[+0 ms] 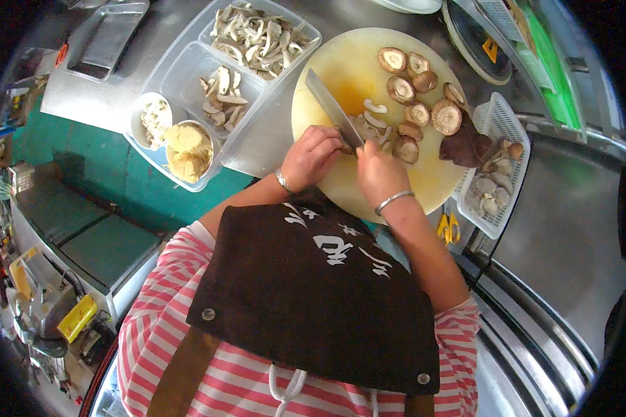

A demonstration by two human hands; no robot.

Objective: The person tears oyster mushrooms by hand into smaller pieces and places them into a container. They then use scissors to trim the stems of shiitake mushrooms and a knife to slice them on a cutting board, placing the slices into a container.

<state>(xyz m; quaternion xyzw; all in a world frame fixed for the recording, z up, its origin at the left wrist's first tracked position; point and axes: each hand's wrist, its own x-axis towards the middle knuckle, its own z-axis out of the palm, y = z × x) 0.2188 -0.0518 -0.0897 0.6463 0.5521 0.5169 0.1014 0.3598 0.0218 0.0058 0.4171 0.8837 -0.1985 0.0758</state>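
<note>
My right hand (380,169) grips the handle of a cleaver (335,108), its broad blade angled up and left over a round yellowed cutting board (334,193). Close against the blade, the bent fingers of my left hand (313,155) press on a brown mushroom (347,148), mostly hidden by fingers and blade. Pale mushroom slices (373,122) lie just right of the blade. Several whole shiitake caps (417,113) are spread over the board's right half, most with gills up. A dark brown wood ear mushroom (464,143) sits at the board's right edge.
Left of the board, a clear plastic tub (229,148) holds sliced mushrooms (261,41), a white cup (148,120) and a cup of yellowish food (189,148). Rightward stand a white basket (493,221) with oyster mushrooms and yellow-handled scissors (448,229). A metal tray (101,41) lies far left.
</note>
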